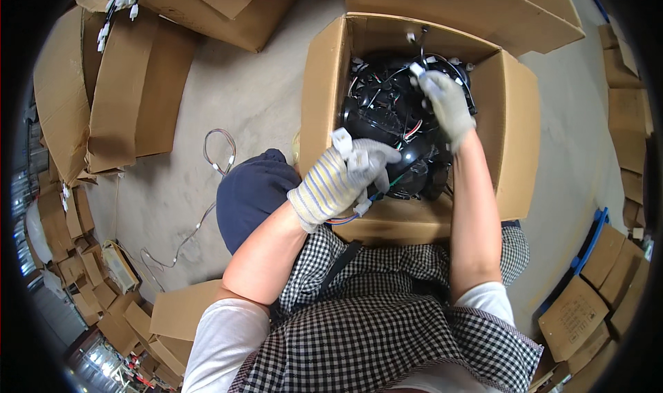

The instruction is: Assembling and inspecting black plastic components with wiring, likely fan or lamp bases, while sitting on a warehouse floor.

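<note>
Left hand (343, 174) clamping white connector (342, 141), long axis up-left, right hand (447, 103) pinching plug (416, 69)

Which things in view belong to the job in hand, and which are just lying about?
Part of the job:
- left hand, holding white connectors
- right hand, over the open carton
- black wired parts inside it
- perhaps the floor cable; one end is hidden

Apparently just lying about:
- brown cartons at lower right
- cardboard pieces at lower left
</note>
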The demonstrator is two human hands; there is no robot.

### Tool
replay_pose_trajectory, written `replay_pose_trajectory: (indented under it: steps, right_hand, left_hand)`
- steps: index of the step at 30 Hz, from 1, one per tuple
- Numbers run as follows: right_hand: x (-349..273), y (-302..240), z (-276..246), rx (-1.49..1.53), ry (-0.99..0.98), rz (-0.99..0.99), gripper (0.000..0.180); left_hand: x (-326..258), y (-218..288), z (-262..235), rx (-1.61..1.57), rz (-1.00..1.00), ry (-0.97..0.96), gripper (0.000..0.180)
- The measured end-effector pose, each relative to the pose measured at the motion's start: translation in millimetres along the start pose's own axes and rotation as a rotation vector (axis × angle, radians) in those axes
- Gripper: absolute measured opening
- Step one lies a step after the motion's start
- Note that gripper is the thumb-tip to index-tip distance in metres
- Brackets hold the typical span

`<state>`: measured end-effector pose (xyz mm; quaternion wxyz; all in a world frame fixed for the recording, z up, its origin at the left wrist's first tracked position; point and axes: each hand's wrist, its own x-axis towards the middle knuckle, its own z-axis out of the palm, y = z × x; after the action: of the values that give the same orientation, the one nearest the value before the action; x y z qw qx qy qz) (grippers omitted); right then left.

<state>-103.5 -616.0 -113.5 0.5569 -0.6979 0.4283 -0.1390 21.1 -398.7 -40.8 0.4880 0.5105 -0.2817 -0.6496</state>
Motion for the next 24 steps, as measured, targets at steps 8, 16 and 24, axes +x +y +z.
replay_pose_trajectory:
  steps: [8, 16, 24]
  right_hand:
    - [-150, -12, 47, -0.748, -0.203, -0.598, 0.012]
    - [-184, 37, 66, -0.71, -0.182, -0.316, 0.017]
    - [-205, 2, 9, 0.378, -0.066, 0.108, 0.036]
  left_hand:
    - [23, -22, 8, -0.496, 0.174, 0.267, 0.069]
    - [11, -32, 22, -0.13, 0.088, 0.078, 0.05]
    - [0, -36, 20, 0.449, -0.077, -0.095, 0.034]
